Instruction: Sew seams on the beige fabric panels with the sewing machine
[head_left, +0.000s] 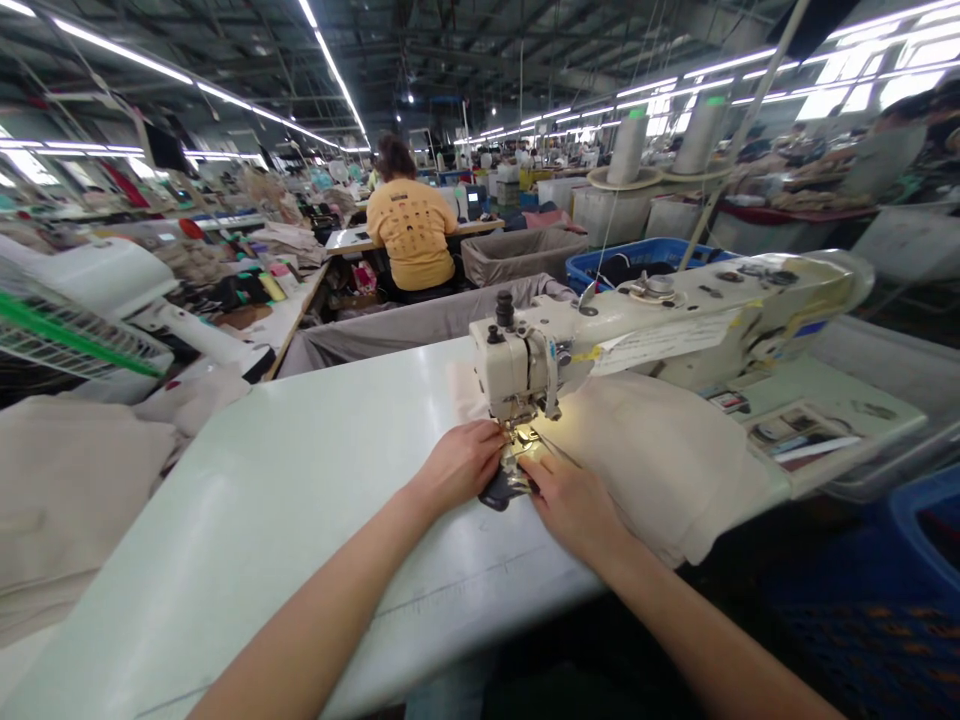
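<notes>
A white sewing machine (501,362) stands on the pale green table (300,480), its needle area lit. My left hand (463,462) is at the left of the needle area, fingers bent and pressed together; what they hold, if anything, is hidden. Just right of the needle area, my right hand (570,492) has its fingers close together at the edge of the beige fabric (667,450), beside a thin metal tool. Whether it grips either one is too small to tell. The fabric spreads to the right under the machine arm. A dark piece (495,494) lies between my hands.
Beige fabric pieces (75,480) lie at the left, below a white fan (112,280). Behind the table are a grey cloth-lined bin (405,325) and a blue basket (592,268). A person in a yellow shirt (412,235) sits further back. Thread cones (627,150) stand behind the machine.
</notes>
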